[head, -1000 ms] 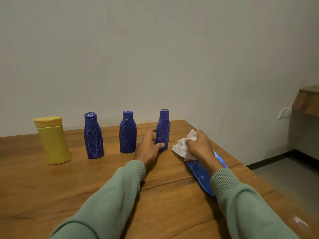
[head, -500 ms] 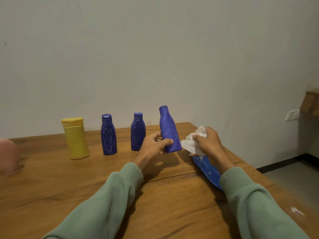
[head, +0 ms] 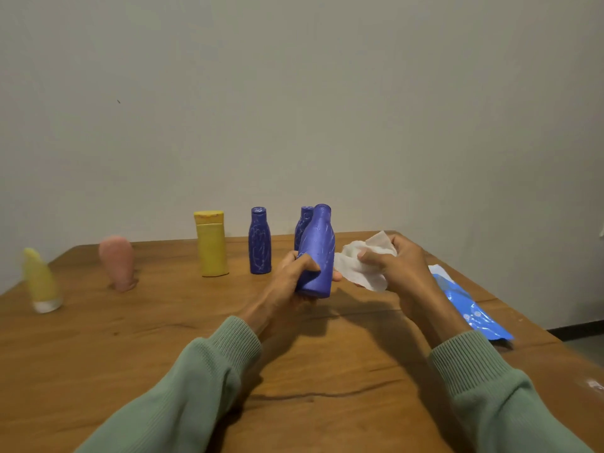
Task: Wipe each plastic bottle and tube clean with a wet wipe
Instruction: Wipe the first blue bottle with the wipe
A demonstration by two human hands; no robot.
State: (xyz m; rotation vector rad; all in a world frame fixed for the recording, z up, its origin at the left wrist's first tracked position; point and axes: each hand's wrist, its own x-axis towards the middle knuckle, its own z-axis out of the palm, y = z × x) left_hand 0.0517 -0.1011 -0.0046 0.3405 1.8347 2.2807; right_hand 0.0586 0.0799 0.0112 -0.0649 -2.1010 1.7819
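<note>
A brown wooden bench (head: 130, 338) runs up to the wall. Along its far side, left to right, stand a yellow plastic tube on its white cap (head: 41, 282), a pink plastic tube (head: 116, 261), a yellow flip-top plastic bottle (head: 210, 248), a scribbled dark blue plastic bottle (head: 260, 245) and a second dark blue bottle (head: 302, 223), partly hidden. A flat blue plastic wipe packet (head: 470, 308) lies by the right edge.

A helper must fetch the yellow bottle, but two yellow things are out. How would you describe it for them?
On the wooden table, look at the row standing near the wall: the yellow bottle is upright just left of a dark blue bottle. Unlike the yellow tube at the far left, which tapers upward from a white cap, it is blocky with a flat-topped lid.
</note>
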